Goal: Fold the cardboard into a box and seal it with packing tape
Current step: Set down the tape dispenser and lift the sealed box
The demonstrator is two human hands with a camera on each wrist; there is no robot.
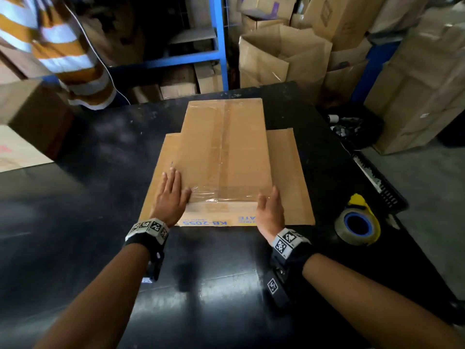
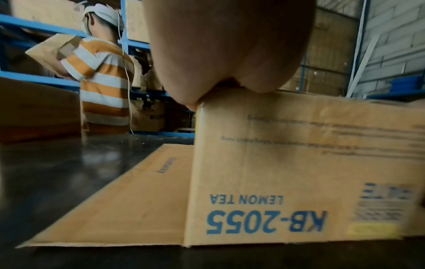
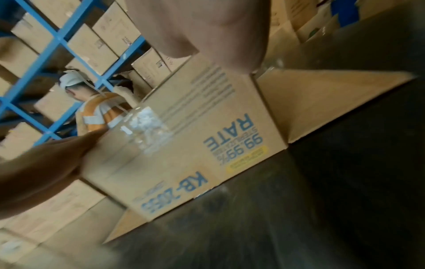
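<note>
Here the cardboard box (image 1: 224, 157) stands on the dark surface (image 1: 95, 187), right in front of the person. Its top is shut, and a strip of clear tape (image 1: 222, 152) runs down the middle of the top and over the near edge. Two loose flaps lie flat on the surface, one on each side of the box. The near wall has blue words on it, "KB-2055" and "LEMON TEA", and they are upside down.

The left hand (image 1: 172, 195) lies flat on the top of the box at the near left corner. Its fingers (image 1: 173, 178) are straight and pressed down on the cardboard, not curled round anything. The right hand (image 1: 270, 205) is at the near right corner of the box. It stands on its side against that corner, with the thumb on the top of the box. Its fingers are mostly straight, and how far they wrap round the corner cannot be seen.

A roll of packing tape (image 1: 357, 226) in a yellow holder lies on the surface to the right, apart from the box. Behind the surface are blue shelves (image 1: 216, 44) with many brown boxes (image 1: 284, 56). A person in an orange and white striped shirt (image 1: 52, 41) stands at the shelves.
</note>
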